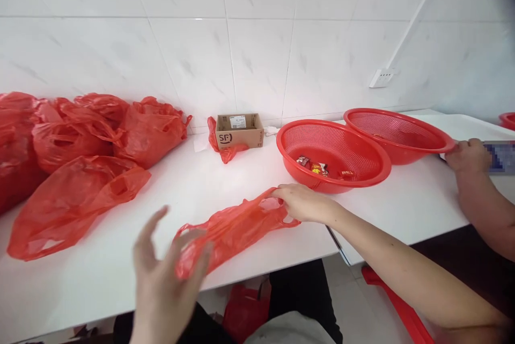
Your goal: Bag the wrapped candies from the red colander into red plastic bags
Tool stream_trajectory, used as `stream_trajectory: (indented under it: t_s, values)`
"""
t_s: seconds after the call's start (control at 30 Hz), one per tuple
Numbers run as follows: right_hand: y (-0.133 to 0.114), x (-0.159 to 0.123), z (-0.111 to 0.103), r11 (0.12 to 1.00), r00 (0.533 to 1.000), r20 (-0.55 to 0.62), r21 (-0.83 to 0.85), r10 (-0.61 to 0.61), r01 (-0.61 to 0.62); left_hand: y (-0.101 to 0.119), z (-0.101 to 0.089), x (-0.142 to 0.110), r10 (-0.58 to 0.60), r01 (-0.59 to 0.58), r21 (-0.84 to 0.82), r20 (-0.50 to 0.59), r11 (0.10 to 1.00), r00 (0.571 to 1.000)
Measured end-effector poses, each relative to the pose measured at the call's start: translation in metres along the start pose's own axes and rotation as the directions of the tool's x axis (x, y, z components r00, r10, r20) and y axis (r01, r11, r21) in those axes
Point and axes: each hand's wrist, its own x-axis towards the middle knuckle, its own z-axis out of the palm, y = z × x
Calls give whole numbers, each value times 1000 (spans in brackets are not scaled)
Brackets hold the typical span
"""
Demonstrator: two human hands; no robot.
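A red bag lay slack and crumpled across the front of a white table, its length slanting from near the left hand up toward the nearer basket. The right hand had its thumb and fingers pinched together on the bag's right end, beside the handle openings. The left hand, blurred, was spread over the other end, fingers well apart and curved; whether any of them touched the plastic could not be told.

Film so thin likely called for a light, steady pinch with the right hand, on a gathered fold rather than a single layer, and for the left fingertips to take the opposite edge without snagging a handle loop. Keeping the bag low over the table, and clear of the basket's rim, would probably have guarded against tears.

Just beyond the right hand stood the nearer basket, a few small packets on its floor. A second basket stood behind it to the right, a co-worker's hand at its rim. An open box sat near the wall. At left, full bags crowded together, with a loose bag in front.
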Motion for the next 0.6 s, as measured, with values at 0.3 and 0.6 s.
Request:
stream_trajectory:
  t_s: [0.3, 0.6]
  values:
    - [-1, 17, 28, 999, 995, -95, -4, -37, 37, -40, 31, 22, -244, -101, 594, 472, 798, 847]
    - [10, -30, -26, 996, 980, 181, -9, -82, 85, -69, 5, 52, -276, 27, 406, 570, 913, 774]
